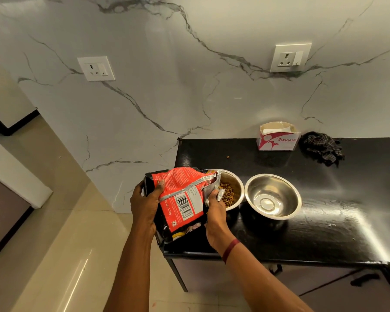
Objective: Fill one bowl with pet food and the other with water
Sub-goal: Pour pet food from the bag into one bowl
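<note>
I observe a crinkled foil pet food bag (182, 199), red and black with a silver seam, lying tilted over the near left corner of the desk (324, 233). Its open mouth rests over the left rim of the food bowl (234, 177). The print on it reads "Net Qty 1.2kg" beside a barcode; the smaller text is too fine to read.

The left hand (144, 203) grips the closed end of the bag, thumb across the red face. The right hand (214, 210) pinches the silver-lined edge at the mouth. A dark red band (231, 249) circles the right wrist.

Both bowls are round polished steel. The food bowl holds brown kibble (229, 194). The second bowl (273, 188) stands just to its right, the two almost touching, and I see only bright metal inside.

The desk is glossy black. One loose pellet (227, 156) lies on it farther back. By the veined marble wall (167, 86) stands an open white carton (277, 140) printed "ORIGAMI", with white sheets inside, and a crumpled dark checked cloth (322, 149) lies to its right.
</note>
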